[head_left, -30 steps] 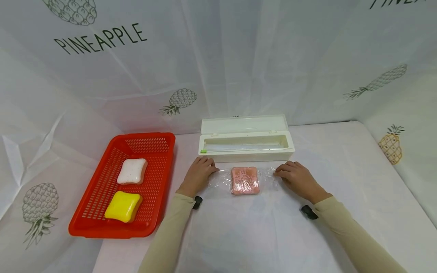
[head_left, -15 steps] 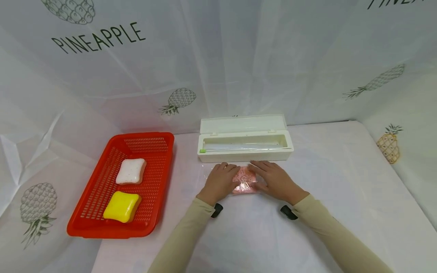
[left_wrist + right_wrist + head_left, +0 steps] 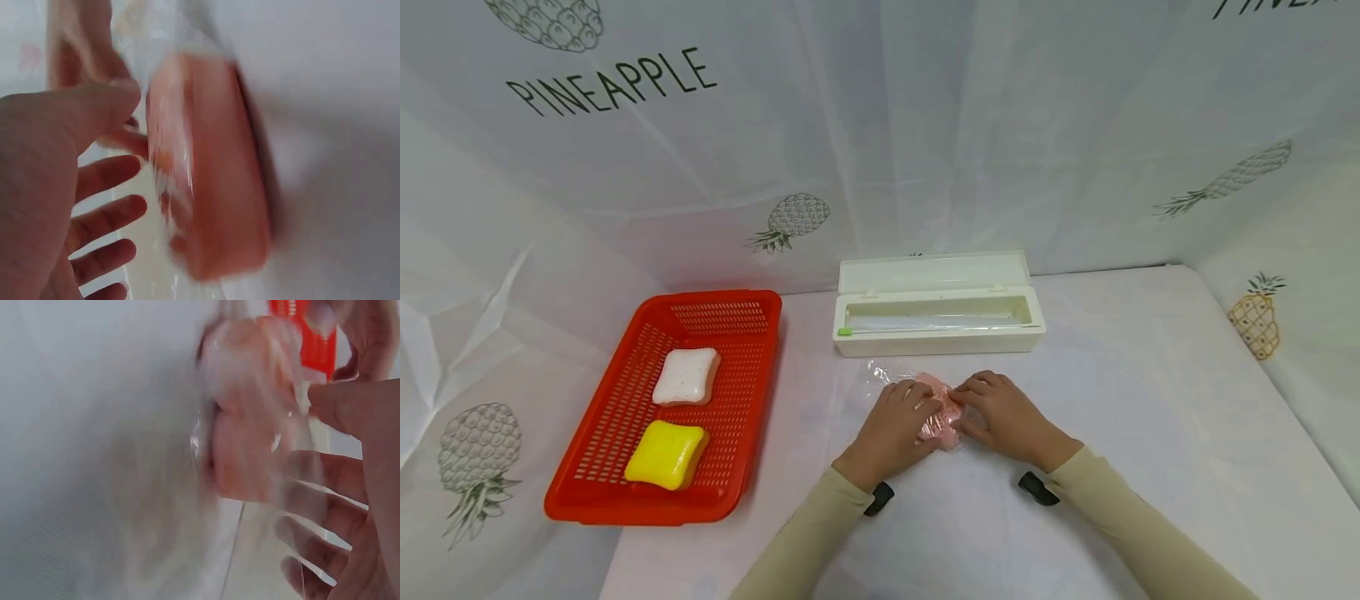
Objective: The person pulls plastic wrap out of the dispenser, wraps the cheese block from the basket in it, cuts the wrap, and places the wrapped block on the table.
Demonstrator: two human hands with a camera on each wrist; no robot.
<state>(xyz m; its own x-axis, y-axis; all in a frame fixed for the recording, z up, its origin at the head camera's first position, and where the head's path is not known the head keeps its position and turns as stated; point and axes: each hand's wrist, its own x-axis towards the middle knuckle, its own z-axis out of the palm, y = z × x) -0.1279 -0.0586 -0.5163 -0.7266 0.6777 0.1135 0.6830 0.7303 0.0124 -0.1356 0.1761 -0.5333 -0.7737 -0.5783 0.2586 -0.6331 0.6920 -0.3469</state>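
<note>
A pink square block [image 3: 937,411] wrapped in clear film lies tilted between both hands at mid-table. My left hand [image 3: 897,427] holds the block from its left, fingers over it and thumb low. On the other side my right hand [image 3: 1006,417] holds its right edge by thumb and fingertips. The left wrist view shows the block [image 3: 219,169] blurred, close to the fingertips. In the right wrist view, clear film [image 3: 300,487] drapes over the right fingers and the block [image 3: 247,450] shows pinched-in sides. Exact fingertip contact is partly hidden.
Behind the hands stands a white film dispenser box [image 3: 940,343], its lid raised and a green slider at its left. A red basket [image 3: 737,467] at left holds a white block [image 3: 686,377] and a yellow block [image 3: 666,455]. Pineapple-printed sheets wall the table.
Both hands have come inward from the film's outstretched ends to the pink block. The block has turned and shifted slightly towards me, and loose film sticks up behind the left hand.
</note>
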